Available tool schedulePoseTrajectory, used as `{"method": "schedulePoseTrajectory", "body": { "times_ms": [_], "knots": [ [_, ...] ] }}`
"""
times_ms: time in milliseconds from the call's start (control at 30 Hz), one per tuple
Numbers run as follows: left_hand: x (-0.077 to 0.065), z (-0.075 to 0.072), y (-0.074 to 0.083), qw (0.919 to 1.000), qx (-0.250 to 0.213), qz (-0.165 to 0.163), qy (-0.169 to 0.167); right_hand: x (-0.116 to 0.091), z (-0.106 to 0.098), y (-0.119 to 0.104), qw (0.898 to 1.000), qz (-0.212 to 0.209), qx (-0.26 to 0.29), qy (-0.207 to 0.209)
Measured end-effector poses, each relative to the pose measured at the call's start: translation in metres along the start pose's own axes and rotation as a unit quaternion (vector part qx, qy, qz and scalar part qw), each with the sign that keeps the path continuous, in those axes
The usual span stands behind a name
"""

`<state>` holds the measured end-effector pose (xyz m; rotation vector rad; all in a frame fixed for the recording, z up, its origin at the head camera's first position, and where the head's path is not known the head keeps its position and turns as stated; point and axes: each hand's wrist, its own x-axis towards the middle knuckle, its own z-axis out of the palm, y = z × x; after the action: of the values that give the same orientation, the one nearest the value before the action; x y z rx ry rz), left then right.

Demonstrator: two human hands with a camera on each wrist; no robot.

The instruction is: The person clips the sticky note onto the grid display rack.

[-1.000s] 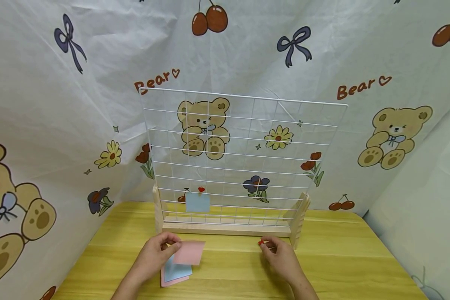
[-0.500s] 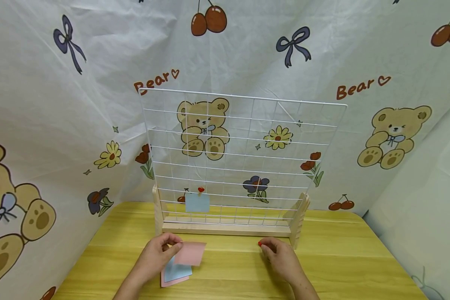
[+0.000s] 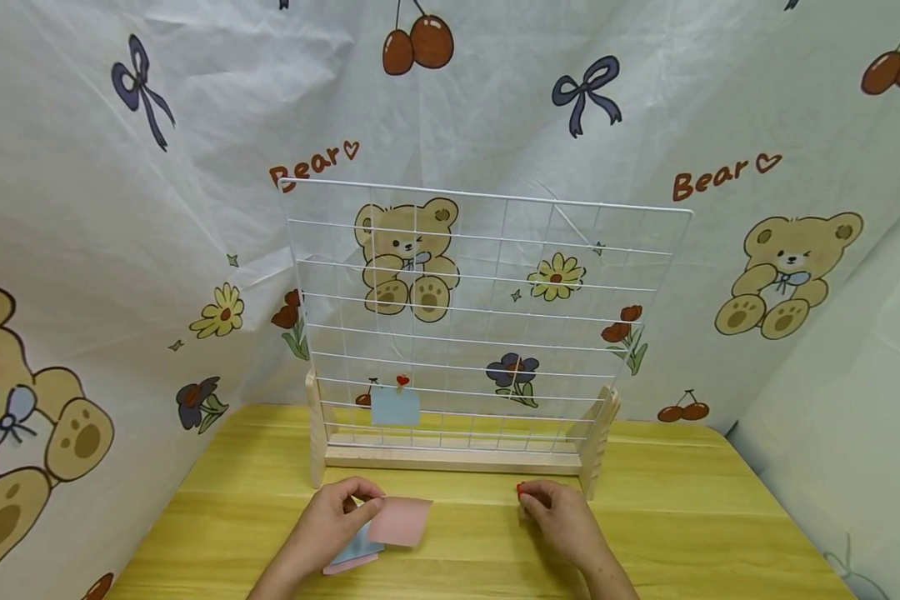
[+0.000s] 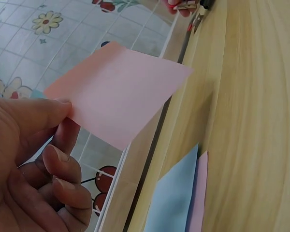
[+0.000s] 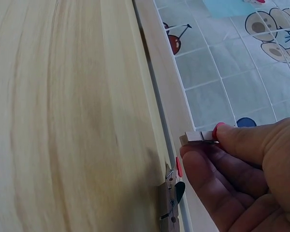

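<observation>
My left hand (image 3: 328,523) pinches a square pink paper note (image 3: 401,522) by one corner, between thumb and finger. It is held above a loose pile on the table, where a blue note (image 4: 171,193) lies over another pink one (image 4: 199,188). On the right, my right hand (image 3: 562,518) pinches a small wooden clothespin (image 5: 198,137) with a red decoration, partly hidden by the thumb. Behind both hands stands a white wire grid rack on a wooden base (image 3: 453,458). A blue note (image 3: 395,407) hangs low on the grid from a red heart clothespin (image 3: 402,381).
More small clothespins (image 5: 170,205) lie on the table beside the rack's base, below my right hand. The yellowish wooden table (image 3: 690,517) extends to both sides. A white cloth (image 3: 487,100) printed with bears hangs behind the rack.
My left hand has shifted right and slightly toward me with the pink note, covering more of the pile. The clothespin has turned in my right fingers; that hand has barely moved.
</observation>
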<state>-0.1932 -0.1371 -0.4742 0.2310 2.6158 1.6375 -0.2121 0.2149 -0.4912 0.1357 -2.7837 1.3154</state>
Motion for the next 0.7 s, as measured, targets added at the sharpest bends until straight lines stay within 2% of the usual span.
{"method": "schedulePoseTrajectory", "body": {
  "times_ms": [300,700],
  "knots": [
    [0.002,0.005,0.008,0.9997,-0.021,-0.004,0.008,0.0,0.001,0.0,1.0,-0.001,-0.012,0.012],
    [0.007,0.012,0.023,0.9982,-0.052,0.014,0.026,0.0,0.001,-0.003,1.0,0.012,0.0,0.008]
  ]
}}
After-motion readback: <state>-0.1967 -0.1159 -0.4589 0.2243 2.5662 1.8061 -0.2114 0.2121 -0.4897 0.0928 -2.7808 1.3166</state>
